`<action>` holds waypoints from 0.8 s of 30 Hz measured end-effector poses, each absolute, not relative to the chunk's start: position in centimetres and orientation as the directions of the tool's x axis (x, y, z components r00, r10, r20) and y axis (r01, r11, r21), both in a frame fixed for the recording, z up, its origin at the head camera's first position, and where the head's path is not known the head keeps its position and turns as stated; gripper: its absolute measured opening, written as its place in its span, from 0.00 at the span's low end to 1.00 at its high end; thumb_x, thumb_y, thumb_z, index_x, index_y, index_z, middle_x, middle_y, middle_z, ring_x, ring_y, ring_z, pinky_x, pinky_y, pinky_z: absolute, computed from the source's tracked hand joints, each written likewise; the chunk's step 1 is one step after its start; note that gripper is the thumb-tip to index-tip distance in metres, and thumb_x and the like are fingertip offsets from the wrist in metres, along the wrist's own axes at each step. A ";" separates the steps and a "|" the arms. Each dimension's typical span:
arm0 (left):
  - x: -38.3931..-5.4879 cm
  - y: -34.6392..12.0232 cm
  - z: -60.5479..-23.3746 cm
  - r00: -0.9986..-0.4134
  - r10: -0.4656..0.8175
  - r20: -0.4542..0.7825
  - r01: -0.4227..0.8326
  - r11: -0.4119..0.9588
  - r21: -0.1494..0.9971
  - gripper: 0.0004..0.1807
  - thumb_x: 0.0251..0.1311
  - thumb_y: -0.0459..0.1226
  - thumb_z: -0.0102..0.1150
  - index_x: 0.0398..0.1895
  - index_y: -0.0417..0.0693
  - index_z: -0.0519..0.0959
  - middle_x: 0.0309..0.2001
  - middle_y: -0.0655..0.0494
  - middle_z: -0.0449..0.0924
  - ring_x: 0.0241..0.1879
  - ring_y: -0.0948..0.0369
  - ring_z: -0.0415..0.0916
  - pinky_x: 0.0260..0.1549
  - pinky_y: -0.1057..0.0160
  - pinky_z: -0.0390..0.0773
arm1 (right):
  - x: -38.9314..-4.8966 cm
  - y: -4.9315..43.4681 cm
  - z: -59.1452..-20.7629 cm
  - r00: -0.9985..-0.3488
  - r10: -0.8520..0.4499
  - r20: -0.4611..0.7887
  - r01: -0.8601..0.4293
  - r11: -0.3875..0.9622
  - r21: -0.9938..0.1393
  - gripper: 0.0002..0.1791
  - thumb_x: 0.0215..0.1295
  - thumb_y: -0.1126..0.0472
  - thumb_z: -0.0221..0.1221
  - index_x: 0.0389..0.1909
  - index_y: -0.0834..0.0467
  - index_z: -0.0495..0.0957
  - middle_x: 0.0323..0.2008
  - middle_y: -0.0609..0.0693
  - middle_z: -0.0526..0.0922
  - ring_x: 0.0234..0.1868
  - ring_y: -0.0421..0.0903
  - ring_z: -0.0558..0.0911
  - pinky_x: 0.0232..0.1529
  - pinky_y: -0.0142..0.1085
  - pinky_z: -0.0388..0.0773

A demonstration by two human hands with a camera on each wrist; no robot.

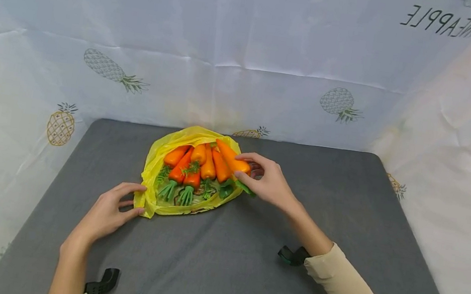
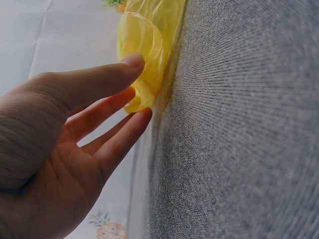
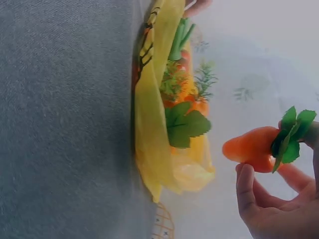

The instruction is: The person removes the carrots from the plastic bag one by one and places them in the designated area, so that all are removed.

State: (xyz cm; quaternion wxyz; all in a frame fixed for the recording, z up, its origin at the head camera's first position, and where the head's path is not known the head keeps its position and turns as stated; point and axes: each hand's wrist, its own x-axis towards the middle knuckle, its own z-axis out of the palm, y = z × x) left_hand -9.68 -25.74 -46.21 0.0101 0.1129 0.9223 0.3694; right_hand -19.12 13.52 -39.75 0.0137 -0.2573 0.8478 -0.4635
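A yellow plastic bag [image 1: 153, 158] lies spread at the far middle of the table, its mouth facing up. Inside rest several orange toy carrots [image 1: 179, 172] with green tops. My left hand [image 1: 108, 212] pinches the bag's left edge; in the left wrist view the thumb lies against the thin yellow plastic [image 2: 149, 45]. Over the bag's right side, my right hand [image 1: 274, 185] holds one carrot [image 1: 229, 155] by its thick end. The right wrist view shows this carrot [image 3: 251, 144] raised beside the bag, green leaves [image 3: 291, 134] at its top.
The grey table [image 1: 217, 275] reaches back to a white curtain [image 1: 233, 96] printed with pineapples, which also hangs along both sides. Black wrist mounts [image 1: 102, 283] sit at both forearms.
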 end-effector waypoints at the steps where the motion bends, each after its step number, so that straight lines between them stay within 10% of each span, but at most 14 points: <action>1: -9.7 -25.7 -46.2 -0.974 0.216 0.065 0.202 0.703 0.682 0.29 0.54 0.35 0.70 0.61 0.50 0.73 0.61 0.51 0.72 0.59 0.49 0.75 0.47 0.55 0.81 | -19.0 13.7 -39.6 -0.867 -0.446 0.222 -0.427 0.435 -0.793 0.21 0.63 0.45 0.62 0.56 0.43 0.76 0.50 0.42 0.82 0.42 0.42 0.81 0.43 0.37 0.81; 24: -9.8 -25.8 -46.3 -0.976 0.209 0.059 0.192 0.709 0.678 0.29 0.54 0.36 0.70 0.60 0.50 0.74 0.60 0.50 0.73 0.58 0.50 0.75 0.47 0.56 0.81 | -22.6 18.0 -40.9 -0.957 -0.231 0.178 -0.274 0.510 -0.815 0.23 0.62 0.50 0.65 0.57 0.51 0.77 0.55 0.56 0.81 0.46 0.53 0.83 0.49 0.48 0.81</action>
